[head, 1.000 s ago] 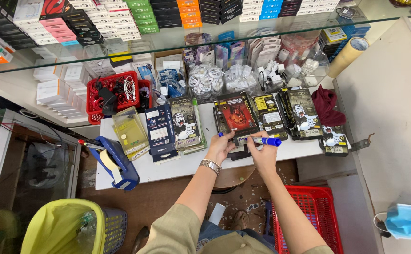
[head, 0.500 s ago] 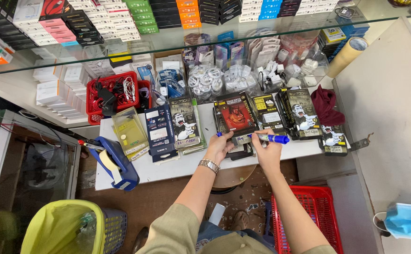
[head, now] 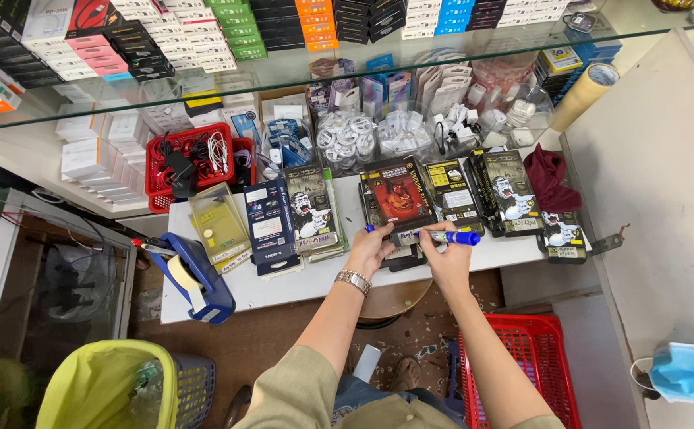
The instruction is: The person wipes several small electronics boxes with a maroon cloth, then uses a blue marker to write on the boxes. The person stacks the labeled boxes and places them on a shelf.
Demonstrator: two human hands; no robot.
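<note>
My right hand [head: 444, 256] holds a blue marker pen [head: 448, 237] level, its tip over the lower edge of a red-and-black product pack [head: 398, 196] on the white counter [head: 283, 286]. My left hand [head: 372, 249], with a metal watch on its wrist, rests on that pack's lower left corner and has a small blue cap between its fingers. More flat packs lie in a row to either side: a dark blue one [head: 270, 220] and a black one with a white animal picture [head: 312, 208] to the left, and black-and-yellow ones [head: 510, 193] to the right.
A blue tape dispenser [head: 196, 276] sits at the counter's left end beside a clear plastic box [head: 218, 223]. A red basket of cables [head: 192, 161] stands behind. A glass shelf [head: 378, 56] overhangs the stock. Below are a yellow-lined bin [head: 108, 385] and a red crate [head: 533, 369].
My right hand has shifted slightly along the pack's lower edge with the marker. The left hand stays on the pack.
</note>
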